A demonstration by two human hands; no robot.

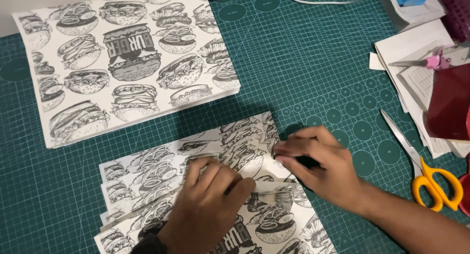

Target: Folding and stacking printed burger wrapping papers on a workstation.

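Low in the middle of the frame, a folded sheet of burger-print paper [196, 185] lies pleated on the green cutting mat [303, 68]. Left hand [208, 210] rests flat on the folds, fingers curled narrow, pressing down. Right hand [318, 163] pinches the paper's upper edge – fingertips closed on it. At upper left lies a flat stack of the same paper [122, 63]; yellow-handled scissors [423, 168] lie at right, well apart.
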